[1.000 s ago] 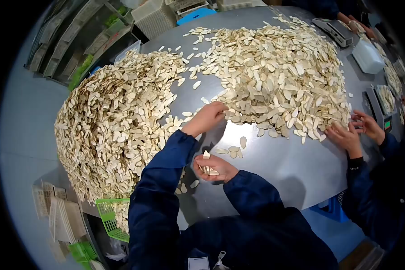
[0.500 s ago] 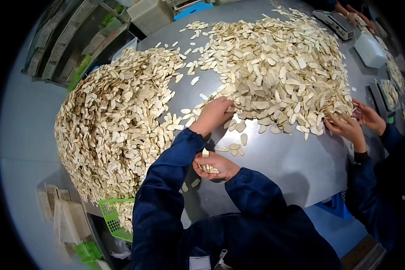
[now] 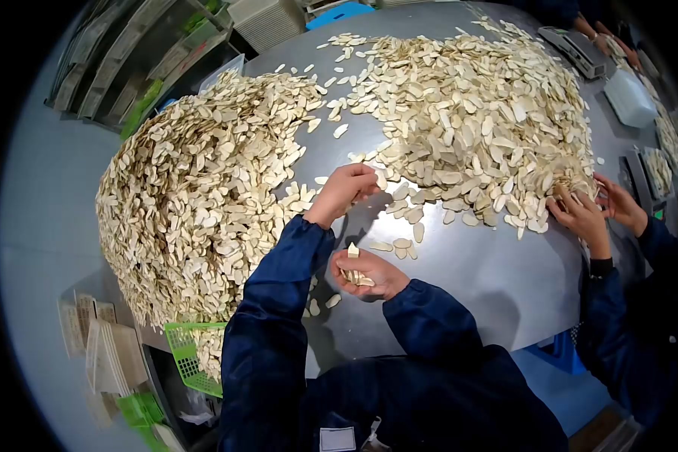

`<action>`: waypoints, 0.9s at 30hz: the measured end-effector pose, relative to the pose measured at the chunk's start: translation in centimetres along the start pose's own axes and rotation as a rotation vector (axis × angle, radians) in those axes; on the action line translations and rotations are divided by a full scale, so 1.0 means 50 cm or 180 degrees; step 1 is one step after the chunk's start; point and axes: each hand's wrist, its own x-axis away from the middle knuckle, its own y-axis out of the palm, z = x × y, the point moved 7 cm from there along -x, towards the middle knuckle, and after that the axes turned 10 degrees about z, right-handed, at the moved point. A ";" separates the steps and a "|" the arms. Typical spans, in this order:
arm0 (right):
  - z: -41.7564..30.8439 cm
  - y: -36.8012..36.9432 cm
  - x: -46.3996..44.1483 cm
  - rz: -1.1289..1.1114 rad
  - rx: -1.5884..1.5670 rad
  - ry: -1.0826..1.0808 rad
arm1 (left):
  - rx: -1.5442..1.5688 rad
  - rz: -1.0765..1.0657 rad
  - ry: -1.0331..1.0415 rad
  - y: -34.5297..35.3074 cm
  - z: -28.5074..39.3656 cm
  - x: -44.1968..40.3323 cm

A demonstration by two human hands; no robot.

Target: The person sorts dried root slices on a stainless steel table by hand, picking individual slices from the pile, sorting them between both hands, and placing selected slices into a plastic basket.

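Note:
My left hand (image 3: 344, 192) is over the steel table near the left edge of the right-hand heap (image 3: 474, 120) of pale, flat, elongated slices. Its fingers are pinched on one pale slice (image 3: 381, 180). Lower down and closer to my body, my right hand (image 3: 373, 274) is curled round several slices (image 3: 355, 276), one of them sticking up beside the thumb. A few loose slices (image 3: 401, 248) lie on the table to the right of my hands. Left of my arm rises a taller heap (image 3: 196, 196) of similar slices.
A green basket (image 3: 182, 354) with slices sits at the table's lower left edge. A co-worker's hands (image 3: 584, 218) touch the right heap's near edge. Scales (image 3: 572, 51) and a white container (image 3: 630, 99) stand at the right. Stacked crates (image 3: 267, 22) are at the back.
My left hand has drawn back from the heap's edge, and a slice now shows between its fingers. My right hand still holds its slices. The whole view has shifted slightly.

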 end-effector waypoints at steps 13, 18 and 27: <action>-0.002 -0.003 0.003 0.0178 0.0109 0.0037 | -0.0402 0.0203 0.0165 -0.018 0.027 0.061; -0.009 -0.006 0.011 0.0358 0.0066 -0.0119 | -0.0140 0.0234 0.0302 -0.012 0.042 0.093; 0.006 -0.044 -0.029 0.0478 -0.0725 -0.0199 | -0.0994 0.0264 0.1507 -0.030 0.083 0.197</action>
